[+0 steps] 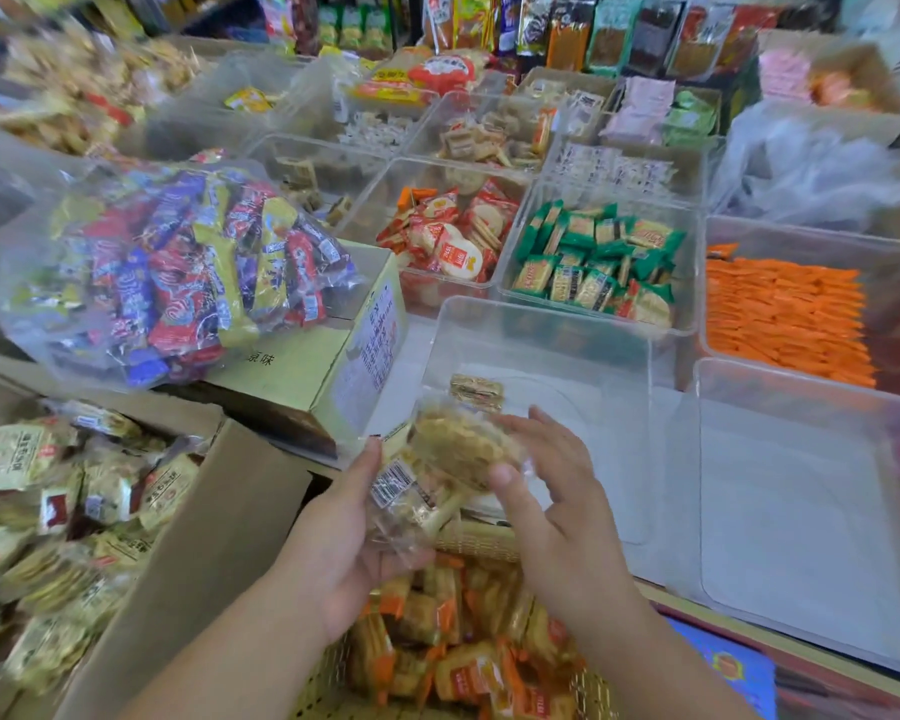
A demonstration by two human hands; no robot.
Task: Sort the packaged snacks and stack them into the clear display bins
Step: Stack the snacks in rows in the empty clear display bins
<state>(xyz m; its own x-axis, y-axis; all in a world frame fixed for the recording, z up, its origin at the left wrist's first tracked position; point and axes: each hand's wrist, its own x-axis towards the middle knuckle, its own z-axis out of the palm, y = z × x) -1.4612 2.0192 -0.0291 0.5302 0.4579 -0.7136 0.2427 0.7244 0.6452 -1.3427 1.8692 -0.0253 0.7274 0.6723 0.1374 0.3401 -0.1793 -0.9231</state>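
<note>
Your left grip [344, 527] is curled under a small stack of clear-wrapped snack packets [453, 449], thumb up along its side, while your right grip [557, 506] is apart, its fingers fairly straight and the thumb pressing the stack's other side. You hold the stack at the front edge of the near clear bin [541, 324] in the middle of the frame, where only one gold packet [476, 392] lies so far. By my reading you are early in filling this bin. The bin at the right [801, 376] holds nothing that I can see. At the bottom of the frame the basket [323, 688] is heaped with orange-wrapped snacks [463, 641], the cardboard box [219, 511] at lower left is full of pale packets [48, 485], and the bag of mixed sweets [178, 267] at upper left looks unopened. Further up the surface, the bins of red crackers [453, 231], green crackers [593, 257] and orange sticks [785, 314] look stocked.
</note>
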